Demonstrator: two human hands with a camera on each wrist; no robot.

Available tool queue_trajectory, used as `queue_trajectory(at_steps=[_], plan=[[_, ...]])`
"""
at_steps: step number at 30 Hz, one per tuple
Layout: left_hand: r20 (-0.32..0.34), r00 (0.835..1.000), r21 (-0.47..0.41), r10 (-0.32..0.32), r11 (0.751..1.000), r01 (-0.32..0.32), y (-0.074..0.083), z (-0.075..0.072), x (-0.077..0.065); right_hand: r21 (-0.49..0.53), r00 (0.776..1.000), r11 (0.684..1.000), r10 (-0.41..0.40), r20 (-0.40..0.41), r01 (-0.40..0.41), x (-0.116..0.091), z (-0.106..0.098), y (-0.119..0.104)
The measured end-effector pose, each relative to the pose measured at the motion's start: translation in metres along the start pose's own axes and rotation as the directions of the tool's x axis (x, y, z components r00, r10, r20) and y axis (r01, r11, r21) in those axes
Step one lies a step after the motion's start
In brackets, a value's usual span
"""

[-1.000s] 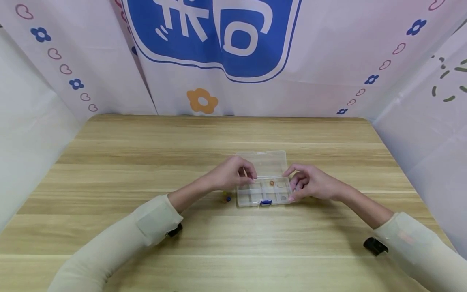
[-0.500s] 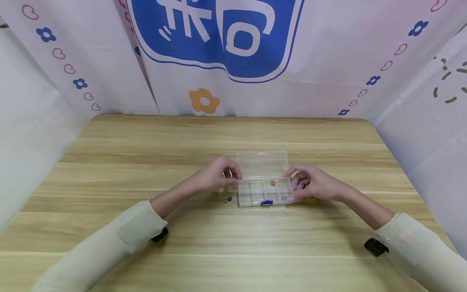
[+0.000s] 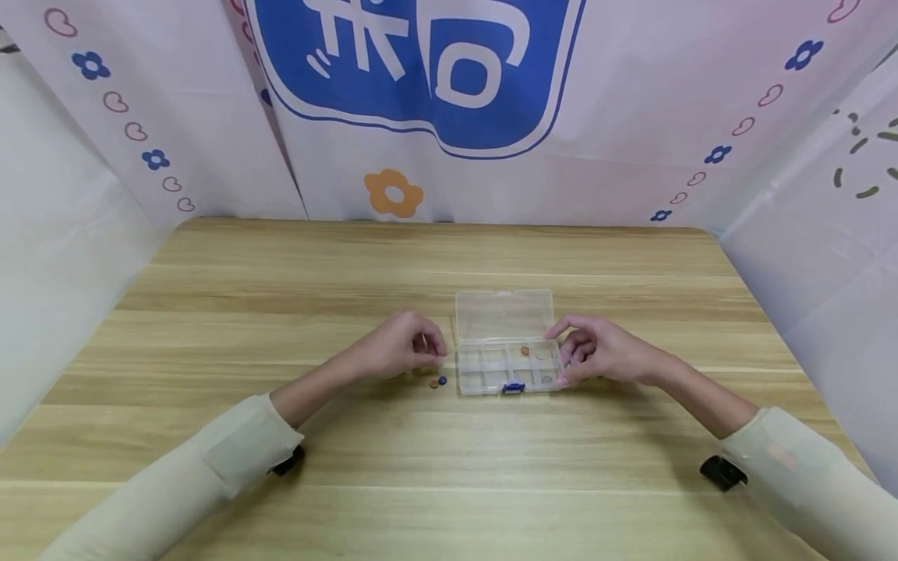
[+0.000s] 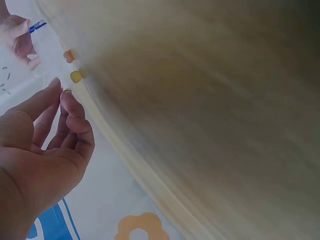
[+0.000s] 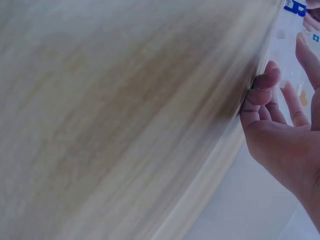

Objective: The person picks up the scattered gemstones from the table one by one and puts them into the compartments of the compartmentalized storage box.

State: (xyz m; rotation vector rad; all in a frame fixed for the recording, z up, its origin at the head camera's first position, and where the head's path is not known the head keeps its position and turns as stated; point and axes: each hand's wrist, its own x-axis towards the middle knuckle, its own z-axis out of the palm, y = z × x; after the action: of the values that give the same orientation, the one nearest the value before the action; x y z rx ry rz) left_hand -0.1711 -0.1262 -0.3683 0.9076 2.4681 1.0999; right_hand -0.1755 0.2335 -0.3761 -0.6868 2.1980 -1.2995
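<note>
Can see yellow piece [image 4: 75,76] on the tabletop [image 3: 393,483], upper left in the left wrist view, just past left hand [image 3: 405,347], with fingers [image 4: 75,107] pinched narrow (cannot tell if round something tiny); right hand [image 3: 606,351] farther off, holding clear box [image 3: 503,315]

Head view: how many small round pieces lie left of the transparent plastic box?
2: a brown piece, and a blue piece beside it, nearer the box; the left hand may hide more.
</note>
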Motion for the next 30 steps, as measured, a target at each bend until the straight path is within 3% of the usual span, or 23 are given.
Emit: queue_trajectory(at_steps=[11, 30], plan=[[0.061, 0.998, -0.002, -0.017, 1.0, 0.017, -0.006, -0.0004, -0.0049, -0.008, 1.0, 1.0, 0.017, -0.001, -0.017, 0.0004, -0.001, 0.0004], [0.079, 0.997, 0.063, -0.004, 0.998, -0.001, -0.0081, 0.0025, -0.0032, 0.006, 1.0, 1.0, -0.004, -0.002, 0.004, 0.0006, 0.0003, 0.0012]])
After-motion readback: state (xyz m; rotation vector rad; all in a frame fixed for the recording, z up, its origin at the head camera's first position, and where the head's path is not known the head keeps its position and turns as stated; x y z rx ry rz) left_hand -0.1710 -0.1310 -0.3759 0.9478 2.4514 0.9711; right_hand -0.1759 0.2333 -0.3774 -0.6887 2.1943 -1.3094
